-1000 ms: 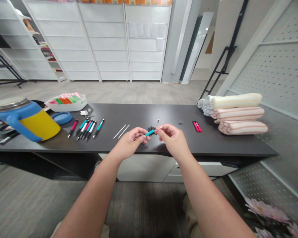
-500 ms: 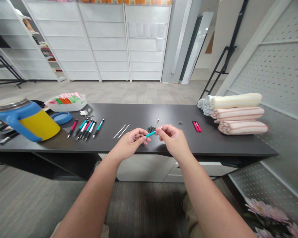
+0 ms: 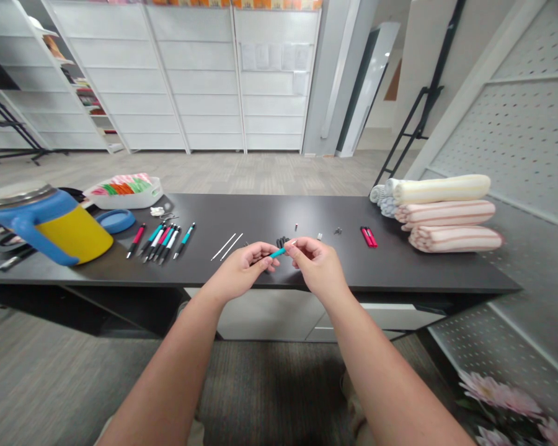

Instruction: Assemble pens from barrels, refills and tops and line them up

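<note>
My left hand (image 3: 247, 266) is closed around a teal pen barrel (image 3: 277, 253), which points up and to the right. At the barrel's right end, my right hand (image 3: 317, 263) pinches with thumb and forefinger; a thin pale piece (image 3: 294, 243) shows at its fingertips, partly hidden. Just behind the hands lie several black pen grips (image 3: 283, 241), partly covered. Two thin white pen refills (image 3: 227, 246) rest left of my left hand. Small metal pen parts (image 3: 338, 230) and a tiny silver-and-dark piece (image 3: 296, 227) are on the table beyond my right hand.
Several assembled pens (image 3: 160, 241) lie at the left, near a blue and yellow mug (image 3: 69, 229), a blue lid (image 3: 115, 220) and a white tray (image 3: 129, 199). Red pen barrels (image 3: 368, 236) sit to the right, before rolled towels (image 3: 446, 214). The dark table's (image 3: 400, 272) front edge runs below my hands.
My right hand has moved slightly left, closer to my left hand, with its fingertips now at the barrel's end. A small pale part on the table behind it has come into view.
</note>
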The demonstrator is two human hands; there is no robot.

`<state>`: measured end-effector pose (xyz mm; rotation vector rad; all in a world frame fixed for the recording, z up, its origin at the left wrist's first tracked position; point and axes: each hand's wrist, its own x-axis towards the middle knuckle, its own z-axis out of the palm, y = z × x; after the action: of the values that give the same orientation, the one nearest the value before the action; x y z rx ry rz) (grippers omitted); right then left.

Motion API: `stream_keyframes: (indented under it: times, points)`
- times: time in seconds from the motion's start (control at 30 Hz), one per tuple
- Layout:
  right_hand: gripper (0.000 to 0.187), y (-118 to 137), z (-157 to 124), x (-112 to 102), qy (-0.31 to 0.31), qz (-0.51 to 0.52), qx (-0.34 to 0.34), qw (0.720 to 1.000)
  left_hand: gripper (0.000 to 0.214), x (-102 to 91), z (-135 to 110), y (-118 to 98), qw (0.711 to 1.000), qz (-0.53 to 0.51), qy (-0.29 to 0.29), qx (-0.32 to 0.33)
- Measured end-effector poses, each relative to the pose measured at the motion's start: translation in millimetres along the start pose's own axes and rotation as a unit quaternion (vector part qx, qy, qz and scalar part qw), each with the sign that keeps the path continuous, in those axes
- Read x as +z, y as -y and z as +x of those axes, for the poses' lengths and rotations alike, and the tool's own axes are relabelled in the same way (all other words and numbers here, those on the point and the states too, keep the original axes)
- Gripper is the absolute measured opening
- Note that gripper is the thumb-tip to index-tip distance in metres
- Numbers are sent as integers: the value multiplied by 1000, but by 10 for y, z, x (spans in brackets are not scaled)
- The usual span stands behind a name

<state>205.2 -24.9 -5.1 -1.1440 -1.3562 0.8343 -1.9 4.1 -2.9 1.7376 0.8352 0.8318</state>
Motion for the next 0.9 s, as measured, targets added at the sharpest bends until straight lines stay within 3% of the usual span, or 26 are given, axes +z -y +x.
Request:
stream_keyframes:
  times: [0.1,0.2,0.37,0.47,0.57,0.63,0.73,0.8,0.9]
  points:
    - [35,-7,30,-35,36,8,18,999,31,-7,1,7,1000,0,6,-1]
    - [38,-38,84,-137,42,26,29,998,28,-11,12,18,998,-66,-18,11]
    - [41,-72,126,-321,-57,-59,12,997,22,-109,1,22,958,-242,-152,23]
    - [29,-76,91,-280,-63,-206,-61,975,16,-230,-25,-5,937,-282,-204,42]
    - [18,-106,41,-114,-5,-319,-178,931,15,-351,-52,-46,925,-287,-243,60]
    - [16,-138,15,1,24,-362,-217,906,21,-416,-72,-64,919,-275,-273,64]
    - [16,-180,0,93,30,-398,-216,891,32,-482,-112,-55,927,-162,-336,33]
    - [17,-199,3,95,25,-400,-210,892,33,-502,-142,-28,935,17,-355,-15]
    - [18,-213,12,65,21,-389,-208,897,27,-489,-162,27,907,284,-301,-74]
